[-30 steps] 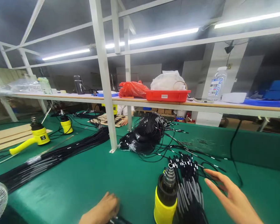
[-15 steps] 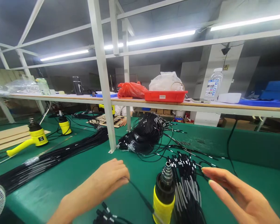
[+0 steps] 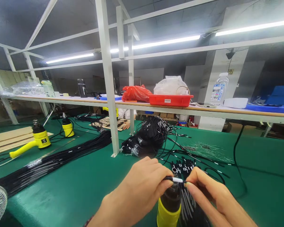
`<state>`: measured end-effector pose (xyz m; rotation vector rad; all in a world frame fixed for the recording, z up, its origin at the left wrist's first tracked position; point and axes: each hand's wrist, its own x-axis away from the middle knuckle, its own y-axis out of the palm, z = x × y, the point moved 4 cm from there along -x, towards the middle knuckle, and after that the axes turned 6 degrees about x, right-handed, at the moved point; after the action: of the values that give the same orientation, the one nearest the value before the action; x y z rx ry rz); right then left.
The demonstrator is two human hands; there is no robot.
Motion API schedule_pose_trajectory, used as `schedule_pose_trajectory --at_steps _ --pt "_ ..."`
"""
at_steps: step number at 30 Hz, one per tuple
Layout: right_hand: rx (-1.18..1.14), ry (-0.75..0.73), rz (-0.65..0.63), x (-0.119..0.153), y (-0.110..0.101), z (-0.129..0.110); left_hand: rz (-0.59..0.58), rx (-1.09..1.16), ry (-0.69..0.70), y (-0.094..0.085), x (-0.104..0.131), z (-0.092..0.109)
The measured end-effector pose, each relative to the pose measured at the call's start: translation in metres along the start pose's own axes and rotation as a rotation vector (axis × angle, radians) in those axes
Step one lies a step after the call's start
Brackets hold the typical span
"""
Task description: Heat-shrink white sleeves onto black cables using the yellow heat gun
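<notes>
A thin black cable (image 3: 168, 178) with a white sleeve (image 3: 177, 180) runs level between my two hands. My left hand (image 3: 142, 187) pinches it left of the sleeve, thumb against fingers. On the sleeve's other side, my right hand (image 3: 209, 194) pinches the dark end between thumb and forefinger. Just below and behind the sleeve stands a yellow and black heat gun (image 3: 168, 212), its metal nozzle pointing up and partly covered by my hands. A bundle of black cables with grey sections (image 3: 187, 205) lies right beside the heat gun, partly hidden by my right hand.
A large heap of black cables (image 3: 148, 138) lies behind, by a white post (image 3: 110, 94). Left are a long cable bundle (image 3: 68, 154) and two more heat guns (image 3: 41, 138). A shelf above carries a red tray (image 3: 171, 101). A co-worker's hand (image 3: 126, 125) shows beyond.
My left hand has moved right and brought the cable over the heat gun's nozzle. My right hand has come left and closed on the cable's end. The view has shifted slightly.
</notes>
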<state>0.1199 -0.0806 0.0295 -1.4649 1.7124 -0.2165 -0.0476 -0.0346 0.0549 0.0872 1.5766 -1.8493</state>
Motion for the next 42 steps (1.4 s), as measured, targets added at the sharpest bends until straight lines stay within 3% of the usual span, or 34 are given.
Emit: schedule_pose_trajectory --at_steps 6,11,14,24,42 --pt "-0.018 0.063 -0.084 -0.012 0.003 0.020 0.000 0.081 -0.116 0.015 0.008 -0.022" --pt "-0.079 0.154 -0.095 -0.017 0.010 0.029 0.080 0.220 -0.351 0.023 0.005 -0.039" --pt "-0.051 0.172 -0.109 -0.019 0.014 0.035 0.093 0.346 -0.417 0.026 0.002 -0.043" --pt "0.066 0.178 -0.062 -0.025 0.017 0.046 0.148 0.537 -0.437 0.039 -0.006 -0.055" --pt "0.048 0.223 -0.102 -0.029 0.020 0.061 0.216 0.579 -0.416 0.044 -0.013 -0.060"
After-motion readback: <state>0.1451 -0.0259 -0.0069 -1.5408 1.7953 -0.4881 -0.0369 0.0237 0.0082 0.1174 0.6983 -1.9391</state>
